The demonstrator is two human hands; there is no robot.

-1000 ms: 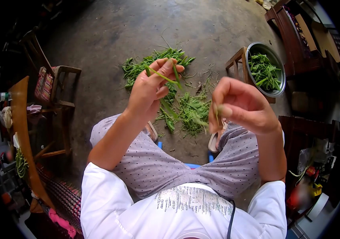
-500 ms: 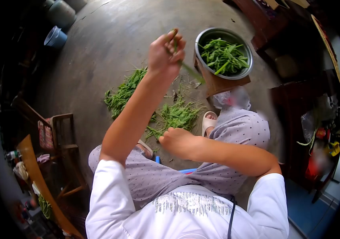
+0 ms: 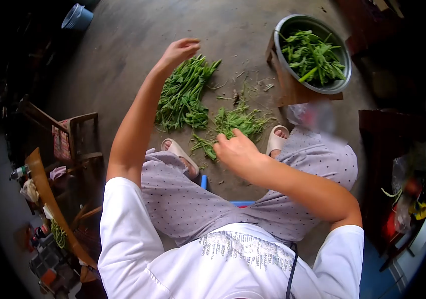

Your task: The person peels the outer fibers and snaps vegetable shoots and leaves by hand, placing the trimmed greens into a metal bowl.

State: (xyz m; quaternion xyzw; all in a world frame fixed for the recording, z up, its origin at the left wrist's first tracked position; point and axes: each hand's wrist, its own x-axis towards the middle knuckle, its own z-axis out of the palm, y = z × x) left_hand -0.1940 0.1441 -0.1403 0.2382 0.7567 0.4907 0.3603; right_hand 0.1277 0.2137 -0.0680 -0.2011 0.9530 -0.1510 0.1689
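My left hand [image 3: 182,49] is slightly blurred, held over the upper end of a bundle of leafy green stalks [image 3: 185,94] on the floor. Its fingers stretch to the right, and I see nothing in them. My right hand [image 3: 237,149] hangs low in front of my knees with its fingers apart. Just beyond it lies a looser heap of green leaves and trimmings [image 3: 240,122], and I cannot tell whether the fingertips touch it. A metal basin [image 3: 343,90] at the upper right contains more green stalks [image 3: 313,60].
The basin rests on a wooden stool [image 3: 293,89], with a plastic bag [image 3: 305,115] below it. My sandalled feet flank the leaf heap. A wooden chair [image 3: 68,134] stands at left, a blue bucket [image 3: 77,18] at the upper left. Dark furniture [image 3: 380,129] lines the right.
My left hand has moved left, and the stalk it held no longer shows. My right hand has shifted up and slightly right, its fingers more spread. The whole view has shifted, uncovering the stalk bundle.
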